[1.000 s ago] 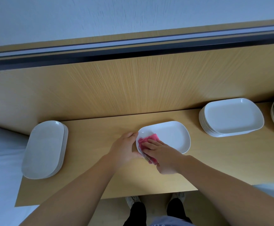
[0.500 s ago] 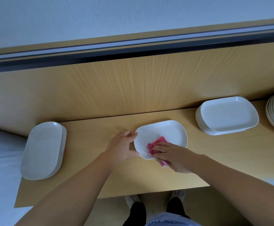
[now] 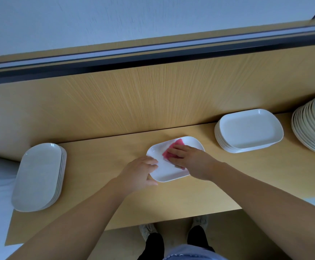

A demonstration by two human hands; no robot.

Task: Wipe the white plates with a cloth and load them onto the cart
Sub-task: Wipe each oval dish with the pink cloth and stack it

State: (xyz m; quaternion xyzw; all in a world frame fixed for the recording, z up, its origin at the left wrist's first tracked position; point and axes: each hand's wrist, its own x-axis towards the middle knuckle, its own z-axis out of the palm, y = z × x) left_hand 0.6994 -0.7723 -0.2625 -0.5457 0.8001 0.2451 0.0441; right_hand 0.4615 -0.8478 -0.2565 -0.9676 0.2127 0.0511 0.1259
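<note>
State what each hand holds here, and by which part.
The left hand grips the white plate by its left rim. The right hand presses the pink cloth onto the plate, fingers laid on top.

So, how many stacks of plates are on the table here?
3. Oval stack at the left end, rectangular stack right of the plate being wiped, third stack cut off at the right edge. More may lie beyond.
</note>
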